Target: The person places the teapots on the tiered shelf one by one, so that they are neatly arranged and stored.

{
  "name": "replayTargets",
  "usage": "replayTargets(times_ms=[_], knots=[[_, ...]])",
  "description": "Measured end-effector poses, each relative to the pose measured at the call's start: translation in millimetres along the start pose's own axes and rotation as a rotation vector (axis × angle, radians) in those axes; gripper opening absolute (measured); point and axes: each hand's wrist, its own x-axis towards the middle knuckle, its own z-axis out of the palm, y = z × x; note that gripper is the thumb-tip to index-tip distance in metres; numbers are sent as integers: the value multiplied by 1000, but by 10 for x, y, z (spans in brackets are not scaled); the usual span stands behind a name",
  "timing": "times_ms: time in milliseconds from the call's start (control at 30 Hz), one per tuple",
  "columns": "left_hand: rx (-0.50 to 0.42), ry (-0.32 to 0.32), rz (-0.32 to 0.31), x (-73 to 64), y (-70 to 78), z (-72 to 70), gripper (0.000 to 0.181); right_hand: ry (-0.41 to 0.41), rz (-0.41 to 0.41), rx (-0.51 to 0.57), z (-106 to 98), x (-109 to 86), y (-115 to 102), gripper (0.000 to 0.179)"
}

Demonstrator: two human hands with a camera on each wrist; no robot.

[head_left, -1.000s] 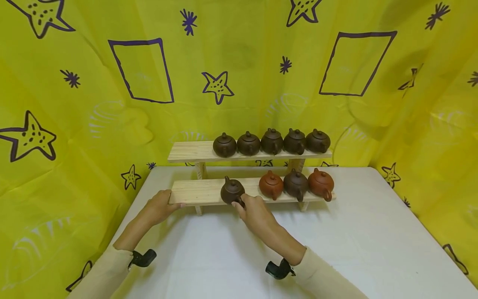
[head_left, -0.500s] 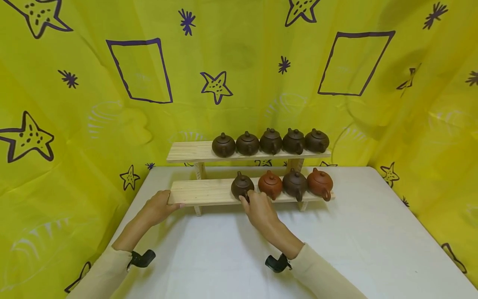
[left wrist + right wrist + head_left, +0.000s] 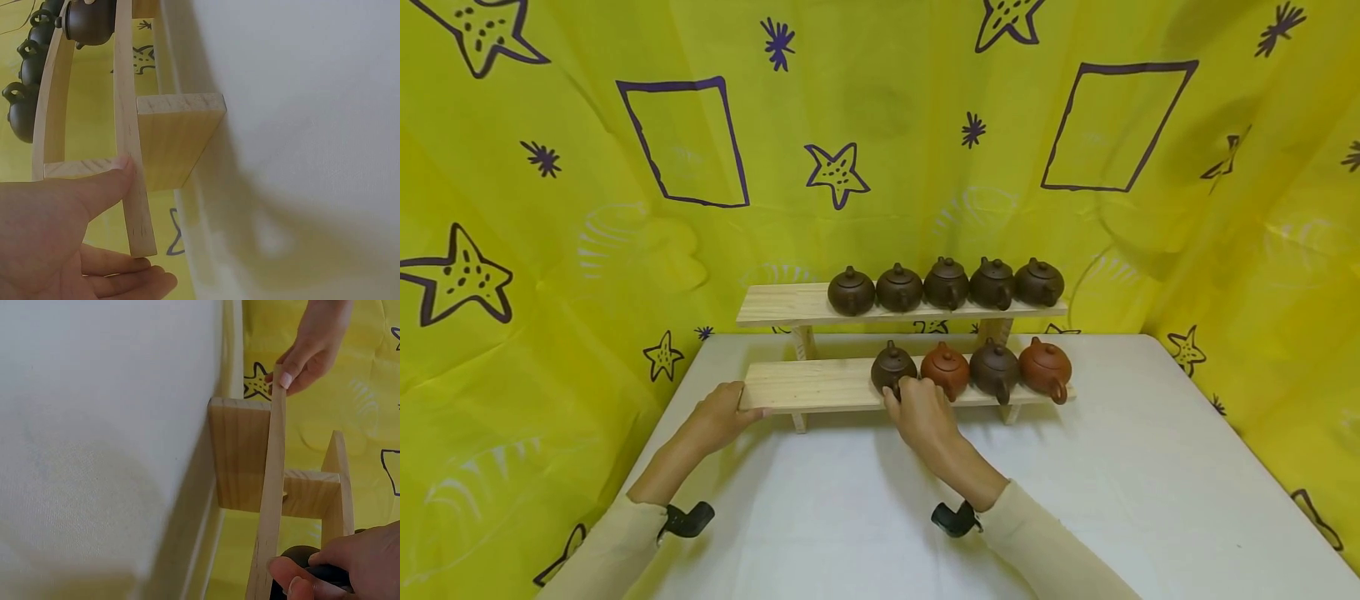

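Note:
In the head view a dark brown teapot (image 3: 892, 367) stands on the lower board of a two-tier wooden shelf (image 3: 812, 386), just left of a reddish teapot (image 3: 945, 369). My right hand (image 3: 925, 417) pinches its handle, which the fingers mostly hide; the right wrist view shows thumb and fingers (image 3: 340, 562) around the dark handle at the board's edge. At the lower board's left end, my left hand (image 3: 718, 414) holds the wood. The left wrist view has its thumb (image 3: 115, 178) on the front edge and its fingers curled at the board's end.
Right of the reddish teapot stand another dark teapot (image 3: 994, 371) and a second reddish one (image 3: 1045, 367). Several dark teapots (image 3: 898, 289) line the upper board. The shelf stands on a white table (image 3: 820, 517) before a yellow patterned curtain (image 3: 895, 167).
My right hand has moved the dark teapot rightward along the lower board, from apart to close beside the reddish one. The left hand keeps its place on the shelf end.

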Motion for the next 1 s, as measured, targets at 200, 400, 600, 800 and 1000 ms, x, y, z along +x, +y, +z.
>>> replayTargets(times_ms=[200,400,600,800,1000], knots=[[-6,-1,12,11,-5,12,52,8,5,-25,-8,12,24,32],[-9,1,18,11,17,19,51,3,18,-38,-31,20,44,34],[-19,0,24,39,46,15,52,-2,20,-40,-75,10,79,54],[-31,-1,-28,-30,-35,32,62,-104,-33,-2,-158,-190,145,61],[-15,-14,-78,-260,-183,103,74,-248,-9,-21,-352,-555,393,28]])
